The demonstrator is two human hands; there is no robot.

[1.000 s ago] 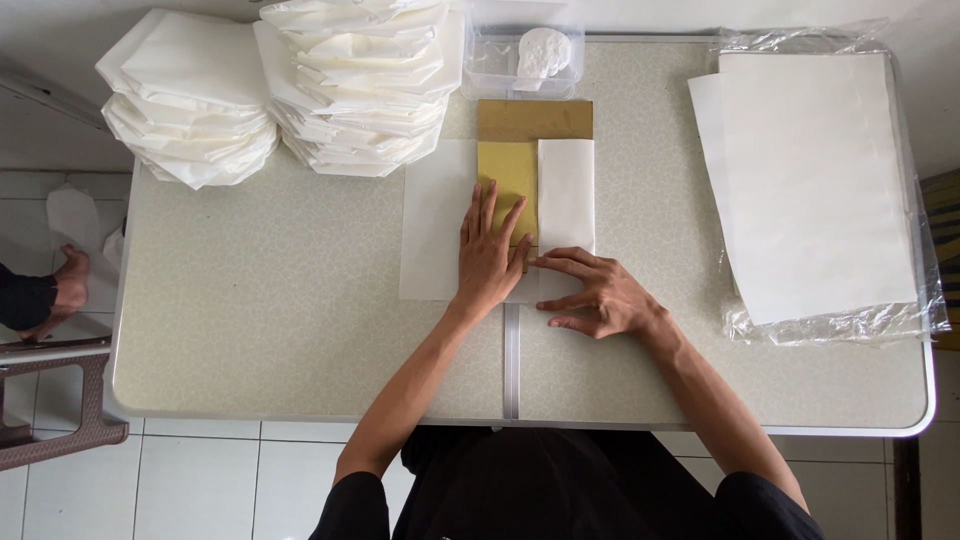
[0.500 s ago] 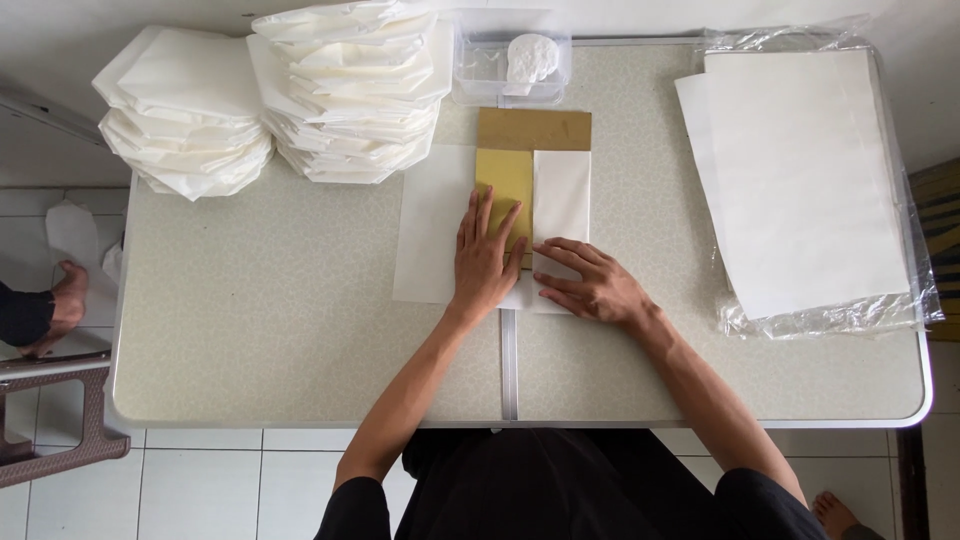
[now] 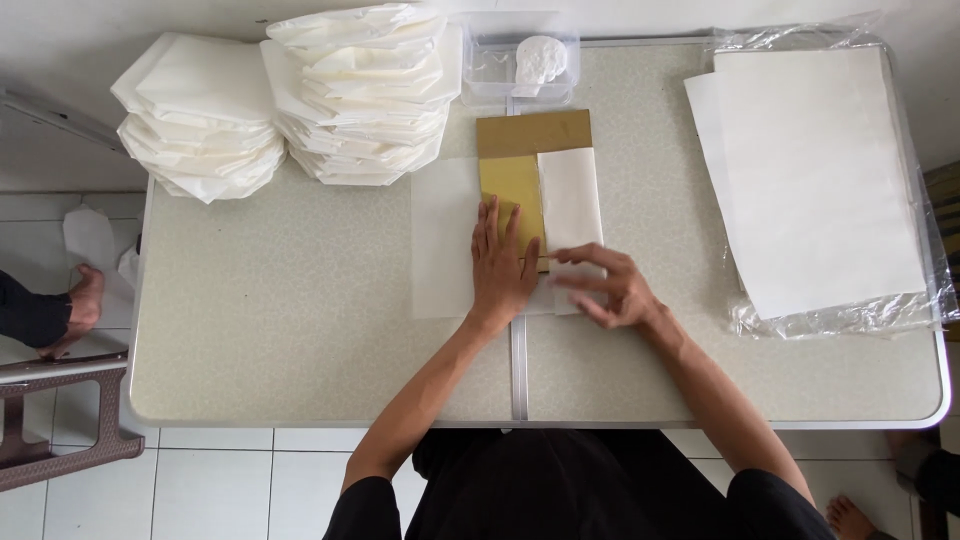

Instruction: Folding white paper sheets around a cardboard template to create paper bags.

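Speckled table [image 3: 300,330]: folded-paper stacks [image 3: 290,100] at 11 o'clock, clear box [image 3: 500,75] at 12, plastic-wrapped sheets [image 3: 815,175] at 2, white sheet [image 3: 445,240] centre.

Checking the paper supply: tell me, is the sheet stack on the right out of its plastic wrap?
No, the flat white sheet stack lies on its opened clear plastic wrap, which shows around its edges.
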